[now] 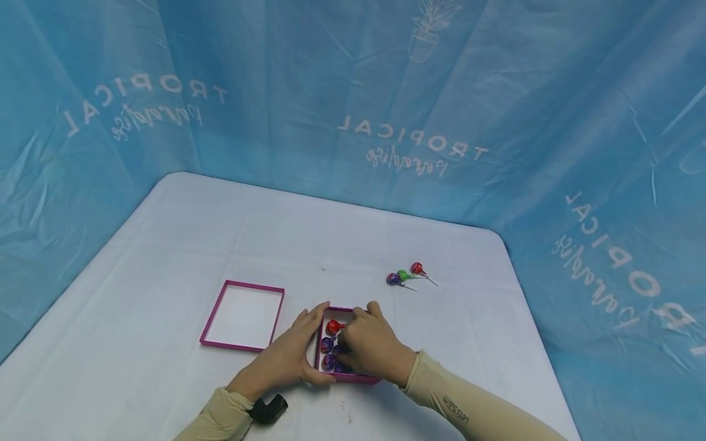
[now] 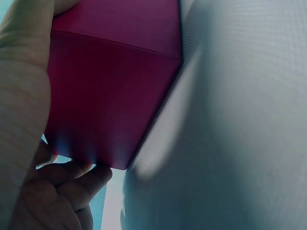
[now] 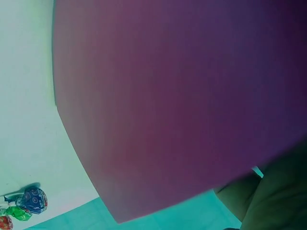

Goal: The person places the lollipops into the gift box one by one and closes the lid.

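Note:
A magenta box (image 1: pixel 355 379) with a white inside stands near the front of the table. In it lie a red lollipop (image 1: pixel 333 327) and several purple-blue lollipops (image 1: pixel 328 362). My left hand (image 1: pixel 292 352) grips the box's left end, thumb at the near side and fingers at the far corner; the left wrist view shows the box wall (image 2: pixel 110 96) between them. My right hand (image 1: pixel 372 346) reaches in from the right with bent fingers, its thumb and forefinger around a purple lollipop (image 1: pixel 338 351). The back of this hand hides the right part of the box.
A shallow magenta-rimmed lid (image 1: pixel 242 347) lies to the left, white inside up. Beyond the box to the right are a purple lollipop (image 1: pixel 393 279), a green lollipop (image 1: pixel 403 275) and a red lollipop (image 1: pixel 417 268). Blue curtains (image 1: pixel 309 92) enclose the white table (image 1: pixel 309 239).

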The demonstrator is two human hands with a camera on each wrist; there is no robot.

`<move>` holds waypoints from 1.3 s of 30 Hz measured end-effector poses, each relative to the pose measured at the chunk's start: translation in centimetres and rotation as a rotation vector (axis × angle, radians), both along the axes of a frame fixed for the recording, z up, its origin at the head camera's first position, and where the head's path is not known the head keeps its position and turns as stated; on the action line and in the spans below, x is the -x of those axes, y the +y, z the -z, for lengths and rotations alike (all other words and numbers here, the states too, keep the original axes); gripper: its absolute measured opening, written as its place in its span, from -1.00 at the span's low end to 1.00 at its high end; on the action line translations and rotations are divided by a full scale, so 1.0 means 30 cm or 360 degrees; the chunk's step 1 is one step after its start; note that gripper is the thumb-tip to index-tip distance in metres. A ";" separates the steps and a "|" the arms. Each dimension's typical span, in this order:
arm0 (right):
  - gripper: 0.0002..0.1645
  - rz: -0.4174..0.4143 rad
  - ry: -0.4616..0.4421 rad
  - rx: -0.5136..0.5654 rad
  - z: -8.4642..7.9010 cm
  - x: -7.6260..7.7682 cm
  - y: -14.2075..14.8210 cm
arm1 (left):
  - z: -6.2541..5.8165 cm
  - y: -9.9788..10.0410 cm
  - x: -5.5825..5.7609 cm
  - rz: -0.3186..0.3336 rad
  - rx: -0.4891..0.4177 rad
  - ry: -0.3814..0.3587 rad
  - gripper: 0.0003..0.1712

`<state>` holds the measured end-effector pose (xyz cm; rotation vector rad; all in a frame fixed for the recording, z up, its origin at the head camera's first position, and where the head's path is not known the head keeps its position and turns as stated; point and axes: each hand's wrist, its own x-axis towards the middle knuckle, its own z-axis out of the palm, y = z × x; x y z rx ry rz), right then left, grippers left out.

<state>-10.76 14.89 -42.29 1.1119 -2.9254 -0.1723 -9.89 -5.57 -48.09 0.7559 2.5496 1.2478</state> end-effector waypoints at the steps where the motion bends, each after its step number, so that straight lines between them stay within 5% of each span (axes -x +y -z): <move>1: -0.70 -0.0001 0.0002 -0.0010 -0.001 0.000 -0.001 | 0.000 0.000 0.000 -0.0001 -0.0002 -0.0001 0.57; 16: -0.70 0.0062 -0.0065 0.0091 -0.023 -0.002 0.014 | 0.000 0.006 0.000 -0.0010 -0.0004 -0.0011 0.57; 22: -0.74 0.0151 -0.0102 0.0295 -0.057 0.006 0.029 | 0.006 0.003 0.001 -0.0006 0.0009 -0.0022 0.57; 39: -0.67 0.0380 0.0116 0.0828 -0.079 0.117 0.077 | 0.006 0.005 0.006 -0.0034 0.0052 -0.0069 0.61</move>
